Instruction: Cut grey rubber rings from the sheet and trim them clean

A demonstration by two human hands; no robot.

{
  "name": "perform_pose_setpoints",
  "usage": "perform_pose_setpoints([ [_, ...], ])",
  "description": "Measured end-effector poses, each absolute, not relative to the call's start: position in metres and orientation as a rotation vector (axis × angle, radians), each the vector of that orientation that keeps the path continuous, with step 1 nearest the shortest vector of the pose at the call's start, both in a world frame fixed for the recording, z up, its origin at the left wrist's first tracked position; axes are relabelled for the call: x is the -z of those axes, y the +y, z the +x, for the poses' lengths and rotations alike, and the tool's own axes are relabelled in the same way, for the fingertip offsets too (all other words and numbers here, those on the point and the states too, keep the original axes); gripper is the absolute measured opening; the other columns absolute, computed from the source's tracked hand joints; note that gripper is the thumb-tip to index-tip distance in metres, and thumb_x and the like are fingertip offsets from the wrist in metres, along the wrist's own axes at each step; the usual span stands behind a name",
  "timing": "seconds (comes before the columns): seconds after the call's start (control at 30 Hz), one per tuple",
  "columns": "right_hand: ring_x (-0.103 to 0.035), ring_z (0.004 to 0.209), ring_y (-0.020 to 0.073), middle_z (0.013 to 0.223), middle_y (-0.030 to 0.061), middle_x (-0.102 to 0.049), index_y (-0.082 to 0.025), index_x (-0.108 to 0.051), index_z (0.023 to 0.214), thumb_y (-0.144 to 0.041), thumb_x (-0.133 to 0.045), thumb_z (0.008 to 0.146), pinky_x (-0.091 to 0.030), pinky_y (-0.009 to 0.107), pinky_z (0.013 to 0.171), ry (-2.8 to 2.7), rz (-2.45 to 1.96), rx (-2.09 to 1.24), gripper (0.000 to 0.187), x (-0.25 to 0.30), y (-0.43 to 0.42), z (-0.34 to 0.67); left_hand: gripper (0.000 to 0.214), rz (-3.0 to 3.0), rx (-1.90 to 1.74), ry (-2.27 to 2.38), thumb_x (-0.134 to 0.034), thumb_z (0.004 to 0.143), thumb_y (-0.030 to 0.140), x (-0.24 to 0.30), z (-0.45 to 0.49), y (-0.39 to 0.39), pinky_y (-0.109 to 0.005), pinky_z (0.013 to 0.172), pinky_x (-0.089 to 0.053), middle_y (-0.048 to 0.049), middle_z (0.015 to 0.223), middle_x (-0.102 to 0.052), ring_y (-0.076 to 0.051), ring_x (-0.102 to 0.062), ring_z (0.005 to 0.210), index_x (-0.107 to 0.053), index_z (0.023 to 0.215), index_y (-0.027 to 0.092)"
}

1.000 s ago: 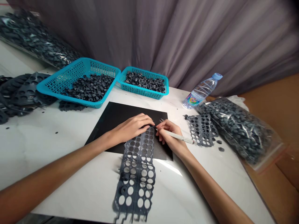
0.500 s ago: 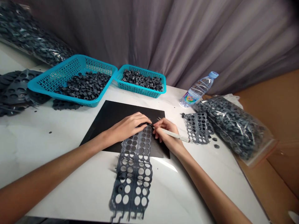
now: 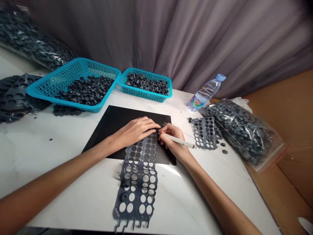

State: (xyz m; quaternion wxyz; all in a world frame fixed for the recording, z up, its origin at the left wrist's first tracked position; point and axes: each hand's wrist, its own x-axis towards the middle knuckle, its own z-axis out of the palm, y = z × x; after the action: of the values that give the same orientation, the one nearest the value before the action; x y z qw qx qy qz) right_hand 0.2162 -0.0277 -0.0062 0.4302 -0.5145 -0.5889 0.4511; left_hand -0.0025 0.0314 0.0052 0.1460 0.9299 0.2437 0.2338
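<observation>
A long grey rubber sheet (image 3: 139,178) full of round holes lies across a black mat (image 3: 122,122) and toward the table's near edge. My left hand (image 3: 135,130) presses flat on the sheet's far end, fingers stretched out. My right hand (image 3: 172,140) is closed on a thin white-handled tool (image 3: 179,141), its tip at the sheet's far right corner beside my left fingertips. Two small rubber rings still sit in the sheet near its lower left.
Two turquoise baskets (image 3: 73,73) (image 3: 146,93) of dark rubber rings stand behind the mat. A smaller holed sheet (image 3: 205,132), a water bottle (image 3: 205,93) and a clear bag of rings (image 3: 242,132) lie right. Punched sheets (image 3: 14,98) pile up left. A grey curtain hangs behind.
The view has drifted a little to the right. Both hands stay at the sheet's far end, with only small finger movement.
</observation>
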Motion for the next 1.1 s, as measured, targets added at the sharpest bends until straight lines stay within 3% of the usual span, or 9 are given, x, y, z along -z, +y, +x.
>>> perform_pose_setpoints([
  [0.23,-0.058,0.06,0.0138,0.071,-0.0021,-0.062,-0.022,-0.061,0.085,-0.024,-0.065,0.087,-0.044,0.023,0.052,-1.512,-1.305,-1.062,0.005,0.004,-0.031,0.214,0.025,2.863,-0.685,0.727,-0.048,0.109,0.016,0.0,0.006,0.031,-0.039,0.097,-0.049,-0.0084,0.122,-0.076,-0.024,-0.068,0.109,-0.073,0.113,0.017],
  [0.63,-0.055,0.065,0.0155,0.075,-0.0015,-0.061,-0.023,-0.059,0.083,-0.025,-0.064,0.091,-0.042,0.026,0.058,-1.585,-1.331,-0.97,0.01,0.005,-0.033,0.213,0.026,2.822,-0.758,0.72,-0.049,0.109,0.018,0.004,0.007,0.032,-0.043,0.099,-0.046,-0.0088,0.123,-0.077,-0.026,-0.069,0.109,-0.075,0.112,0.019],
  [0.73,-0.054,0.064,0.0151,0.076,-0.0017,-0.061,-0.023,-0.059,0.083,-0.025,-0.065,0.09,-0.041,0.026,0.057,-1.566,-1.33,-0.978,0.009,0.006,-0.032,0.212,0.021,2.52,-0.963,0.787,-0.055,0.108,0.023,-0.002,0.01,0.032,-0.043,0.1,-0.047,-0.0073,0.114,-0.079,-0.025,-0.071,0.105,-0.076,0.106,0.021],
  [0.87,-0.057,0.064,0.0141,0.079,-0.0016,-0.062,-0.022,-0.06,0.084,-0.023,-0.064,0.088,-0.043,0.025,0.057,-1.516,-1.326,-1.019,0.006,0.007,-0.031,0.212,0.021,1.624,-1.326,0.918,-0.069,0.101,0.039,-0.017,-0.001,0.045,-0.036,0.095,-0.054,-0.007,0.106,-0.079,-0.022,-0.073,0.099,-0.075,0.106,0.02],
  [0.97,-0.059,0.062,0.0134,0.077,-0.0018,-0.063,-0.022,-0.061,0.086,-0.021,-0.063,0.087,-0.044,0.024,0.053,-1.492,-1.331,-1.053,0.002,0.008,-0.03,0.213,0.022,1.258,-1.206,0.817,-0.074,0.098,0.039,-0.02,-0.017,0.051,-0.032,0.104,-0.053,-0.0092,0.123,-0.076,-0.02,-0.07,0.115,-0.077,0.106,0.019],
  [1.1,-0.06,0.059,0.0138,0.074,-0.0009,-0.065,-0.021,-0.062,0.091,-0.022,-0.06,0.089,-0.043,0.022,0.047,-1.464,-1.346,-1.057,0.002,0.008,-0.03,0.214,0.022,1.079,-0.924,0.787,-0.079,0.095,0.032,-0.013,-0.026,0.039,-0.032,0.111,-0.051,-0.0114,0.125,-0.078,-0.02,-0.071,0.116,-0.079,0.111,0.017],
])
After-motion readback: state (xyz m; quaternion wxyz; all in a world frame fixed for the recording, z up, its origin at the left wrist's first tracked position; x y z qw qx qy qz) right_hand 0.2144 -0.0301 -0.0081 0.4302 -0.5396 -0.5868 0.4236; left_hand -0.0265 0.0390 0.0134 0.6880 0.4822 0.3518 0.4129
